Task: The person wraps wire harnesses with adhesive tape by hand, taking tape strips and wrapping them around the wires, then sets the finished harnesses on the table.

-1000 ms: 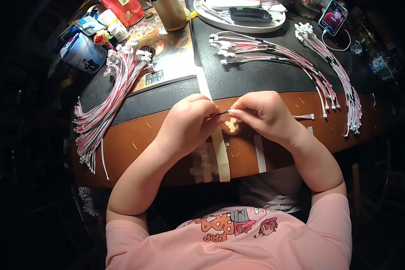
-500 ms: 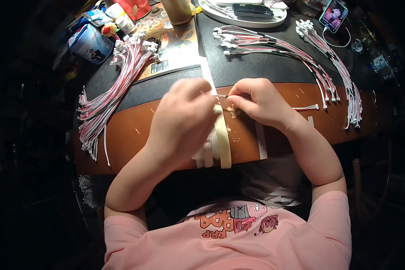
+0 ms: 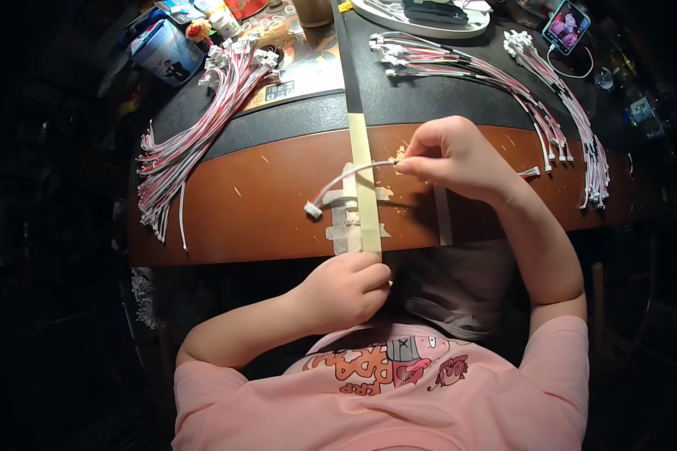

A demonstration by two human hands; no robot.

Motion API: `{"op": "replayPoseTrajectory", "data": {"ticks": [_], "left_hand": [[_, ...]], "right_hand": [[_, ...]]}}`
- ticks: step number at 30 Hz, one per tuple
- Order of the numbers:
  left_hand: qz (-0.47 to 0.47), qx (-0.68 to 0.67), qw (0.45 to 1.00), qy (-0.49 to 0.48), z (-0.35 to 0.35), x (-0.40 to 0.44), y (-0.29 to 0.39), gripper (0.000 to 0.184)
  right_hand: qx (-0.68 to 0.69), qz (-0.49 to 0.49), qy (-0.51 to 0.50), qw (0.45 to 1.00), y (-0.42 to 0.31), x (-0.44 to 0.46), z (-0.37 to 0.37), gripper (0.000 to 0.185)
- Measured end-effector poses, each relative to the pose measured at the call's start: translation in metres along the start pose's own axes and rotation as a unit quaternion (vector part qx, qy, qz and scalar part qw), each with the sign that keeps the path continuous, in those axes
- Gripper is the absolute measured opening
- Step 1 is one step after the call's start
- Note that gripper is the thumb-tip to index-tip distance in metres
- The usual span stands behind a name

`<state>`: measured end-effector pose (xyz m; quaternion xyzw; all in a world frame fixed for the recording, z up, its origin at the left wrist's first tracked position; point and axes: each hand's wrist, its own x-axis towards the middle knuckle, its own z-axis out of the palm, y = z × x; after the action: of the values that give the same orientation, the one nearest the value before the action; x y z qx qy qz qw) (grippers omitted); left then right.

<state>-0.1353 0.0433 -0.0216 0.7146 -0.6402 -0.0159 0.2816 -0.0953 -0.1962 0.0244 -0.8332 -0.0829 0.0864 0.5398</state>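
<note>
Right grip [image 3: 451,155] pinched a red-and-white cable's [image 3: 338,179] end

It bowed left and towards the near edge of the tabletop [image 3: 263,210], over the yellow tape strip [image 3: 360,139], its white plug [image 3: 313,210] untouched. The left grip [image 3: 347,292], curled at the strip's near end, was closer to the plug; its hold was unclear. Cable bundles [image 3: 207,124] lay well apart, left and right.

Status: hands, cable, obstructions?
Right hand pinching cable end. Left hand at near end of tape, grip unclear. Connector clear of both hands. No obstruction seen.
</note>
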Motion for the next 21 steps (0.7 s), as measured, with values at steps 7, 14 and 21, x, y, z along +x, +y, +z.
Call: {"op": "replayPoseTrajectory", "data": {"ticks": [7,14,21], "left_hand": [[0.051,0.051,0.997,0.024,0.013,-0.004,0.009,0.004],[0.085,0.013,0.990,0.112,0.008,0.006,0.011,0.005],[0.093,-0.028,0.986,0.136,0.002,0.013,0.018,0.006]], "right_hand": [[-0.074,-0.021,-0.011,0.997,-0.007,-0.026,0.007,0.010],[0.256,0.066,0.036,0.964,-0.009,-0.008,0.032,0.010],[0.323,0.054,0.002,0.945,0.006,0.014,0.035,0.010]]}}
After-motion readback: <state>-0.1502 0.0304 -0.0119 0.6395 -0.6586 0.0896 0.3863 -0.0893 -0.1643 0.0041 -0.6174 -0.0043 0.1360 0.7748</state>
